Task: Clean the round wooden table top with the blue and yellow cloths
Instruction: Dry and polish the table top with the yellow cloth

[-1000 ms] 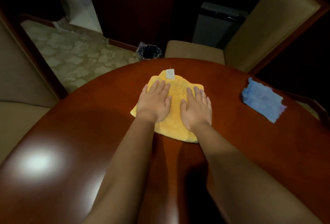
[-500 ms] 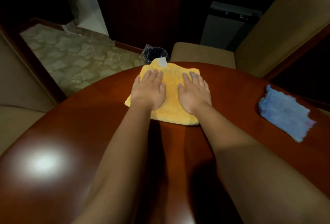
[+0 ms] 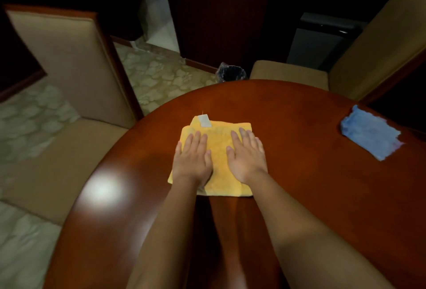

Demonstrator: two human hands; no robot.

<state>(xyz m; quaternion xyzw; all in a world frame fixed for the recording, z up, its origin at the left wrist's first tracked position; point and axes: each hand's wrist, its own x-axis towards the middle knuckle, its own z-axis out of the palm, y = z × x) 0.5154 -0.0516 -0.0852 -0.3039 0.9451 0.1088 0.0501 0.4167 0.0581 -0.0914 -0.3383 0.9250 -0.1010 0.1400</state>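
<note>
Both hands [image 3: 192,158] [image 3: 246,156] flat on yellow cloth [image 3: 217,150], mid-table [image 3: 311,192].

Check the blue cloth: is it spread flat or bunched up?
Mostly flat. The blue cloth lies as a rough rectangle near the right edge of the round wooden table, untouched; whether it is folded double cannot be told.

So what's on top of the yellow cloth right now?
Both hands lie flat on the yellow cloth, left hand and right hand side by side. A white tag shows at its far edge. The table under it is covered.
</note>
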